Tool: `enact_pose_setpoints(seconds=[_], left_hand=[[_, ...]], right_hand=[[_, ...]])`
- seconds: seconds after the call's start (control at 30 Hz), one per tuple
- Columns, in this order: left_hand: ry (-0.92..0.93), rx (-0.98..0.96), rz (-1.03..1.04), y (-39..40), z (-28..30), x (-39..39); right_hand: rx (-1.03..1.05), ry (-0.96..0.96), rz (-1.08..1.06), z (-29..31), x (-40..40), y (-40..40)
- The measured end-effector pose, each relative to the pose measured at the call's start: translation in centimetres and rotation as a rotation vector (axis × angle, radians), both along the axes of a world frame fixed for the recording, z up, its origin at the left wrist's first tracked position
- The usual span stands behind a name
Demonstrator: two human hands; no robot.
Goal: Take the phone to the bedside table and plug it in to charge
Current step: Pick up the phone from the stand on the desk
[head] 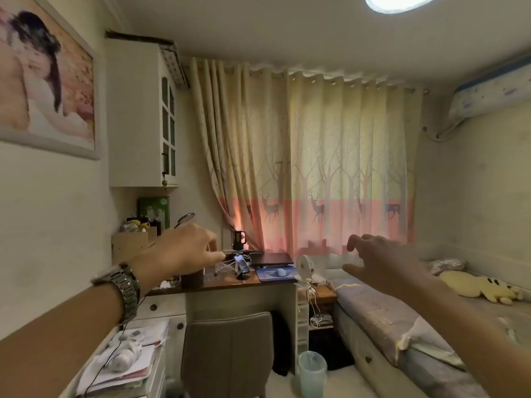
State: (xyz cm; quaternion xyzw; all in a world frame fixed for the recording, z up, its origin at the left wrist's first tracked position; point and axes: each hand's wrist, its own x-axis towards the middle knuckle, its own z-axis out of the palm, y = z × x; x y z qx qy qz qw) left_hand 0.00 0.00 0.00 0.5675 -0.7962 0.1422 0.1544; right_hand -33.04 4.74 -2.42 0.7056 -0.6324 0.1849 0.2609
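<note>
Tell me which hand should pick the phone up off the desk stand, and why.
Left. The left hand reaches over the desk, its fingers just beside the phone propped on its stand. The right hand hangs open further right, toward the bed, away from the phone.

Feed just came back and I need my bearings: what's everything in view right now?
phone: one, dark, lit screen, on a stand on the desk
desk: one, brown top, under the curtain
mouse: one, white, on the blue pad
fan: one, white, at the desk's right end
bedside table: one, brown, between desk and bed
chair: one, grey-brown, at the desk
bin: one, pale green, on the floor
plush toy: one, yellow, on the bed
left hand: wristwatch, empty
right hand: fingers spread, empty
</note>
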Motion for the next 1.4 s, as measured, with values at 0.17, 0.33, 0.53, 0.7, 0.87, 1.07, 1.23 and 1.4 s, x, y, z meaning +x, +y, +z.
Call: enact_pose_setpoints(seconds=[0.17, 0.33, 0.53, 0.7, 0.87, 1.07, 1.23, 1.4], left_hand=[[-0.017, 0.014, 0.032, -1.0, -1.5, -0.5], [-0.050, -0.007, 0.040, -3.4, -2.3, -0.3], [-0.101, 0.006, 0.020, -10.3, -3.5, 1.2], [-0.102, 0.022, -0.016, -18.1, -3.7, 3.2], [-0.069, 0.050, -0.065, -26.9, -3.6, 5.0], [-0.032, 0.074, -0.142, -36.0, -5.3, 4.9], [-0.018, 0.137, -0.161, -42.4, -8.5, 2.6], [-0.024, 0.229, -0.160, -48.6, -11.0, -0.4]], right_hand=[[0.007, 0.022, 0.055, -1.4, 0.1, -1.5], [0.017, 0.024, 0.068, -2.5, 0.6, -4.7], [0.063, -0.022, 0.082, -3.9, 2.3, -12.1], [0.087, -0.092, 0.057, -4.1, 4.8, -19.5], [0.098, -0.128, -0.002, -4.2, 7.3, -26.3], [0.095, -0.086, -0.080, -4.8, 6.9, -32.2], [0.122, -0.077, -0.104, -6.2, 5.5, -37.4], [0.138, -0.102, -0.107, -8.0, 3.3, -43.2]])
